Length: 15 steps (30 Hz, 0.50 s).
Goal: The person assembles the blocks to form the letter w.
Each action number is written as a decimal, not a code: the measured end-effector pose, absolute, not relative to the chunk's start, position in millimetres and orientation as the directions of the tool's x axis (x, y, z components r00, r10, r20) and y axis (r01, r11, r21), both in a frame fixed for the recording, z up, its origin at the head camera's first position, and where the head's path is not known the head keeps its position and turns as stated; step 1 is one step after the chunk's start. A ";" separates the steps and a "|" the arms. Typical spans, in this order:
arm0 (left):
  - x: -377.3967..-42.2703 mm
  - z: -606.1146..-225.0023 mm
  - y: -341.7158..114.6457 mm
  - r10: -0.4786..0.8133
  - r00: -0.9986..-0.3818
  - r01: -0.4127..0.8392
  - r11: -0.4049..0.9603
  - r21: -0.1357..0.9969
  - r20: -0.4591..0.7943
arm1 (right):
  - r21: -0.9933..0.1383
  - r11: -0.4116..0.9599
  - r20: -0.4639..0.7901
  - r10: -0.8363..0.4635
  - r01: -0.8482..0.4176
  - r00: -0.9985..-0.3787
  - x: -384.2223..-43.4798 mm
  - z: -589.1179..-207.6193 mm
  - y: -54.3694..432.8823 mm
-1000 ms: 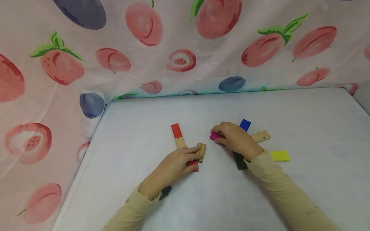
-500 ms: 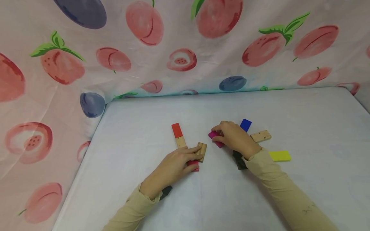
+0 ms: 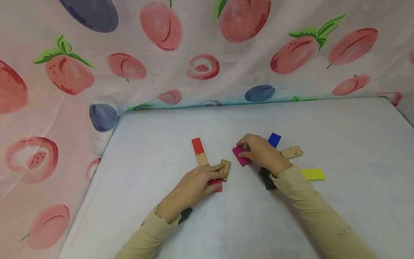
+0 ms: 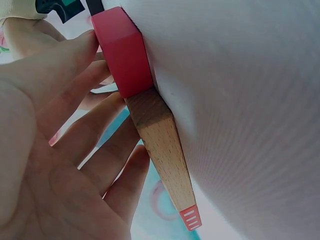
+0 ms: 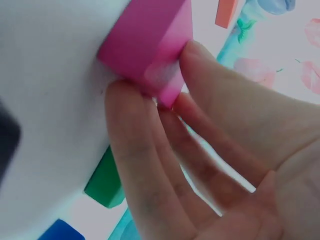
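Observation:
My right hand (image 3: 263, 151) pinches a magenta block (image 3: 240, 155) between thumb and fingers, low over the white table. The right wrist view shows the thumb on one side of the magenta block (image 5: 150, 42) and a fingertip at its lower edge. My left hand (image 3: 194, 183) rests with extended fingers over a wooden block (image 3: 226, 169), its thumb at a pinkish-red block (image 3: 216, 182). In the left wrist view, the thumb touches the red block (image 4: 122, 55), and the other fingers lie along the wooden block (image 4: 165, 145). The left hand partly covers these blocks.
Left of centre lie a red block (image 3: 198, 146) and a plain wooden block (image 3: 202, 158). Around the right hand are blue (image 3: 274, 140), wooden (image 3: 292, 152) and yellow (image 3: 313, 175) blocks. A green block (image 5: 107, 180) shows in the right wrist view. A fruit-patterned cloth (image 3: 168, 79) hangs behind.
The magenta block has turned from nearly sideways to a slant and shifted slightly left in my right hand, showing more of its face. My left hand has stayed in place.

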<state>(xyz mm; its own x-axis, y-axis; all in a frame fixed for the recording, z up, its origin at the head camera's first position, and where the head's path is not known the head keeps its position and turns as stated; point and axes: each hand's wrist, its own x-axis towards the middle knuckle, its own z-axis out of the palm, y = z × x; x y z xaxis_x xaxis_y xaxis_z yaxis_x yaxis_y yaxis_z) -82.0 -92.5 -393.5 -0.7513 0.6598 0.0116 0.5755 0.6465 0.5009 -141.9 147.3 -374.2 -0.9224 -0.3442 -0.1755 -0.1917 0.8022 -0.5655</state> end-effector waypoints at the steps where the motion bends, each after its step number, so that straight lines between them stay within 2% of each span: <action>1: -82.1 -393.5 -92.5 0.659 -0.752 0.575 0.648 0.500 0.011 | -0.568 0.800 -0.172 -0.345 -0.194 -0.923 -142.0 -374.7 146.7; 15: -82.9 -394.3 -93.1 0.663 -0.748 0.582 0.644 0.497 0.017 | -0.556 0.816 -0.177 -0.304 -0.160 -0.936 -145.5 -374.7 137.2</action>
<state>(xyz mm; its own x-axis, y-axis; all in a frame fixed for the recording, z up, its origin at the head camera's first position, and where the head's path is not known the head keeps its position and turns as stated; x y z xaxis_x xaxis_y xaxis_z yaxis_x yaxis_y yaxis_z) -82.9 -93.1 -394.3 -0.7483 0.6631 0.0170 0.5817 0.6437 0.4973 -145.5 137.2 -374.7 -0.9360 -0.3044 -0.1769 -0.1602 0.8157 -0.5558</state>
